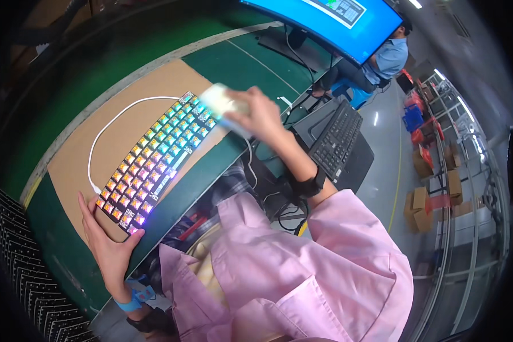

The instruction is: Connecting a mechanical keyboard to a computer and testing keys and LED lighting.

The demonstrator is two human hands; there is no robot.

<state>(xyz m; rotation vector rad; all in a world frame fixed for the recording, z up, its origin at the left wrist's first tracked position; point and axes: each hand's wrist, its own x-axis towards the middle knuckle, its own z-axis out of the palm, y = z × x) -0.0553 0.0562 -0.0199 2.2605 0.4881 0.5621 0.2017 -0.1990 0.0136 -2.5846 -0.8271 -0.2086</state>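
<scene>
A keyboard without keycaps (154,159), its switches lit in many colours, lies slanted on a brown cardboard sheet (74,151). My left hand (113,251) grips the keyboard's left end, thumb at the near corner and fingers along the far side. A white cable (100,134) runs from that left end and loops behind the keyboard. In my right hand (260,117) is a pale, whitish block-like thing (218,101), smeared by motion. It is over or beside the keyboard's right end; whether it touches I cannot tell. My fingers close around it.
Beyond the green-topped table (216,60) stands a monitor (347,25) with a blue screen. A black keyboard (337,139) lies to the right, with cables near it. Black patterned strips (31,268) are at the left. A seated person (385,60), shelving and cardboard boxes (419,211) appear farther right.
</scene>
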